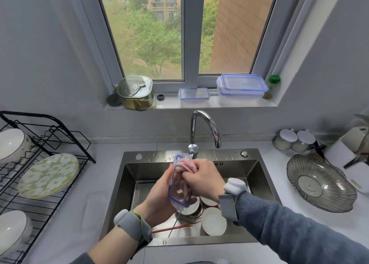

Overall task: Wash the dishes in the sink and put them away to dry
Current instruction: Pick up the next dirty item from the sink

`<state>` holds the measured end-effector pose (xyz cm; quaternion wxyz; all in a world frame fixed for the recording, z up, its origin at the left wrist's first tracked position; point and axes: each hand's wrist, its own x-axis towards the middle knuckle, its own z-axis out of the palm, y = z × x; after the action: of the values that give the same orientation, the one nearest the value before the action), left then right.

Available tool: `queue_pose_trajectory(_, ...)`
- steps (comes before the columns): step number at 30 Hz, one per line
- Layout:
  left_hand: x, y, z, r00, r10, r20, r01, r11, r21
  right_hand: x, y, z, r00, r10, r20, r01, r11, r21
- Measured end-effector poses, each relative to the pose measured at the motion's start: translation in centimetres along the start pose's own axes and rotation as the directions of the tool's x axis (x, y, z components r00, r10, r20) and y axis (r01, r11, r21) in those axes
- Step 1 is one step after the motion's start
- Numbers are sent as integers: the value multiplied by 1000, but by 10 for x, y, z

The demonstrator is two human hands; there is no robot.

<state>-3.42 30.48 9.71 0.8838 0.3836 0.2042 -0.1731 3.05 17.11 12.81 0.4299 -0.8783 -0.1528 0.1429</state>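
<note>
Our left hand [159, 196] grips the lid [179, 184], long axis twelve-to-six, our right hand [201, 178] clenching the cloth [186, 165] against it; rack [46, 144] at nine o'clock.

Glossy steel sink [139, 176], clear plastic lid [179, 192], shiny chrome faucet [207, 124].

Grey walls, daylit window [187, 32], perhaps white countertop [103, 160].
</note>
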Motion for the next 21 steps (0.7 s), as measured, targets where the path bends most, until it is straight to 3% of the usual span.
queue_pose_trajectory(2, -3, -2, -1, 1000, 6, 6, -6, 1000, -17, 8, 1, -2, 998, -7, -66, 5, 1000, -27)
queue_pose_trajectory(4, -2, -2, -5, 1000, 8, 3, -8, 1000, -1, 8, 0, 1, 998, -46, -47, 44, 998, -41)
queue_pose_trajectory(11, 1, 20, -14, 997, 22, -68, -28, 997, -75, -22, -9, 8, 944, -161, 289, 155, 987, 44)
queue_pose_trajectory(16, 1, 22, -12, 999, -12, 48, 14, 999, -40, -20, 7, 8, 971, -181, 156, 167, 981, 96)
queue_pose_trajectory(21, -5, 7, -20, 994, -80, -73, 91, 985, 149, -15, 16, -1, 993, -70, 97, 52, 983, 174)
